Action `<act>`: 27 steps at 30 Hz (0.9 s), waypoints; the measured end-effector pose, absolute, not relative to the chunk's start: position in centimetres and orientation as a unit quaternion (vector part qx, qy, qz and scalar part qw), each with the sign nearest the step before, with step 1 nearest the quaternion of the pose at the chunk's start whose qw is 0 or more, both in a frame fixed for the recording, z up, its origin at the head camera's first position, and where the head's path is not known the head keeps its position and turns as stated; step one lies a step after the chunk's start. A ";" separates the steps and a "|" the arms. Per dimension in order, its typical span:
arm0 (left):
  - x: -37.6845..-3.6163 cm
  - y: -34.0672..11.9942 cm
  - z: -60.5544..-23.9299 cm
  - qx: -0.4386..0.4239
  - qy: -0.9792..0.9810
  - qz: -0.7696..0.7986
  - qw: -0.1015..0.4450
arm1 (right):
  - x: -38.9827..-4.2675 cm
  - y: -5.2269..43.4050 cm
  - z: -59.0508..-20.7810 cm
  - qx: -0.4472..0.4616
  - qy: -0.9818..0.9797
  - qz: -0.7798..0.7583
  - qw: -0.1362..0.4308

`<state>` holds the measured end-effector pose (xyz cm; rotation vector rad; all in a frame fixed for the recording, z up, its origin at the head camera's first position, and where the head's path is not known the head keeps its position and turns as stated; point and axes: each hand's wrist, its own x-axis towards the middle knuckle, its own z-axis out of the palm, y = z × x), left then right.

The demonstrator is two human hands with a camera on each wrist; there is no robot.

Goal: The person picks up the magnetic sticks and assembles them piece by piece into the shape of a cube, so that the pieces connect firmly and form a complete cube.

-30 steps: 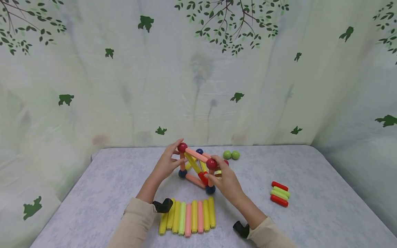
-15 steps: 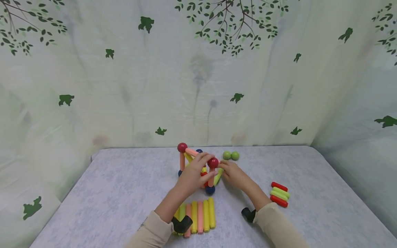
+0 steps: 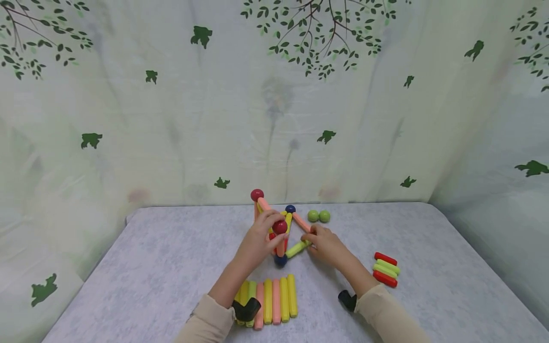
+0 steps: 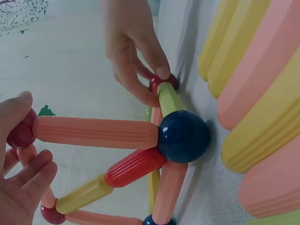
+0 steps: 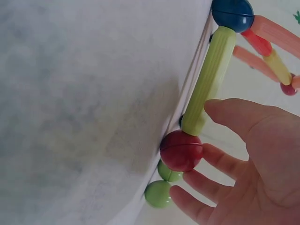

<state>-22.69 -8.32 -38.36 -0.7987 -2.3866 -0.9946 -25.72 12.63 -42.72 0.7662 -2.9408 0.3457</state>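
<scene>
A magnetic rod-and-ball frame of pink, yellow, red and light green rods stands mid-table. My left hand [image 3: 253, 240] pinches an upper red ball [image 3: 280, 226] between thumb and fingers. Beneath it, an upright pink rod [image 4: 96, 132] runs down to a dark blue ball [image 4: 183, 136]. To the right, my right hand [image 3: 328, 245] holds a low red ball [image 5: 182, 151], its thumb against the light green rod [image 5: 211, 79]. That rod joins the low red ball to the dark blue one. Another red ball [image 3: 257, 195] tops the frame's far left corner.
A row of yellow, pink and light green rods [image 3: 276, 300] lies in front of the frame. Two green balls [image 3: 319, 216] sit behind, and short red and light green rods [image 3: 386, 269] lie at the right. A leaf-printed curtain [image 3: 193, 119] hangs beyond the table.
My left hand has moved from the far left red ball to the nearer one. The right hand has left that nearer ball for the low red one. The frame has turned and its light green rod swung right.
</scene>
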 end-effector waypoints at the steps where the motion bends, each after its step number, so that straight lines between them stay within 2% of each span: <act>1: -22.7 -8.5 -38.4 -0.289 -0.860 -0.360 0.216 | -25.5 12.6 -42.6 0.246 -0.963 0.107 0.037; 8: -23.1 -9.5 -38.7 -0.300 -0.847 -0.384 0.214 | -23.6 12.8 -42.5 0.244 -0.966 0.083 0.029; 15: -23.6 -10.2 -38.8 -0.288 -0.837 -0.424 0.189 | -22.0 12.6 -42.5 0.269 -0.954 0.132 0.011; 22: -23.8 -10.6 -39.0 -0.279 -0.825 -0.465 0.156 | -21.7 12.7 -42.5 0.304 -0.941 0.151 0.017; 27: -23.7 -10.8 -39.0 -0.277 -0.820 -0.483 0.134 | -22.0 12.9 -42.7 0.295 -0.940 0.173 -0.001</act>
